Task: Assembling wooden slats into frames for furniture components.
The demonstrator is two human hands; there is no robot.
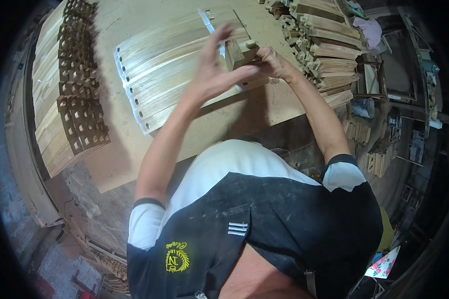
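A row of pale, slightly curved wooden slats [159, 65] lies side by side on the table, with small dark slots near their left ends. Light strips run across the slats near both ends. Over their right end, my right hand [274, 65] is closed around a short wooden piece [240, 54] with a rounded, peg-like tip. My left hand [212, 74] hovers above the slats, blurred, its fingers raised and its thumb stretched toward the wooden piece. The thumb tip overlaps my right hand's fingers; whether it touches the piece I cannot tell.
At the left, a tall stack of slats with tenoned ends [77, 114] stands along the tan tabletop [114, 172]. More wooden parts [329, 50] are piled at the far right, with a pink cloth [369, 32] behind. A metal can [362, 107] stands beyond the table's right side.
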